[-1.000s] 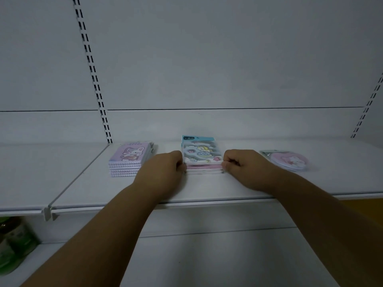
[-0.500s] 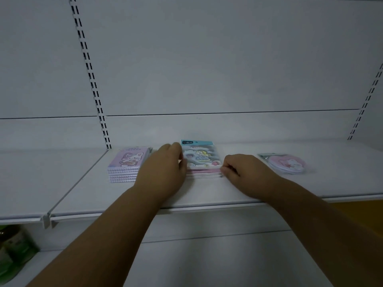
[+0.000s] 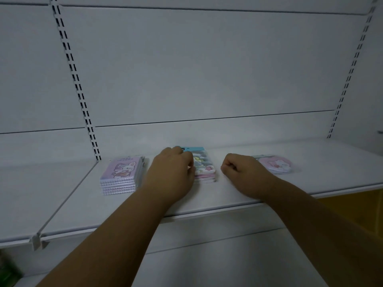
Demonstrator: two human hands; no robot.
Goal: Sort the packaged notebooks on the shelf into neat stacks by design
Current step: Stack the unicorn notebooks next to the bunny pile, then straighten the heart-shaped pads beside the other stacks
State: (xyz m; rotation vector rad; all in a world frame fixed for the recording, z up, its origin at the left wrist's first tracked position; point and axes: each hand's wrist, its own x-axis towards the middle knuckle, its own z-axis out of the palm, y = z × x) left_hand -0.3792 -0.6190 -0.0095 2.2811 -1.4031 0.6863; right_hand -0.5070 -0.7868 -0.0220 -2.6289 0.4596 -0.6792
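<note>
Three groups of packaged notebooks lie on the white shelf (image 3: 207,195). A purple rabbit-design stack (image 3: 122,175) sits on the left. In the middle is a stack with a blue header card and pastel cover (image 3: 204,165); my left hand (image 3: 172,172) lies over its left side, fingers resting on the top pack. My right hand (image 3: 240,172) is curled into a fist on the shelf just right of that stack, a small gap apart, holding nothing. A round pink notebook pack (image 3: 275,165) lies further right, partly behind my right hand.
The shelf's back panel (image 3: 207,79) is bare white with slotted uprights (image 3: 83,100) on left and right. A neighbouring shelf board (image 3: 31,193) adjoins on the left. Green packages (image 3: 8,272) show on the lower shelf at bottom left.
My left hand has slid further over the top of the middle stack. My right hand has pulled away from the stack's right edge. The camera has tilted upward slightly.
</note>
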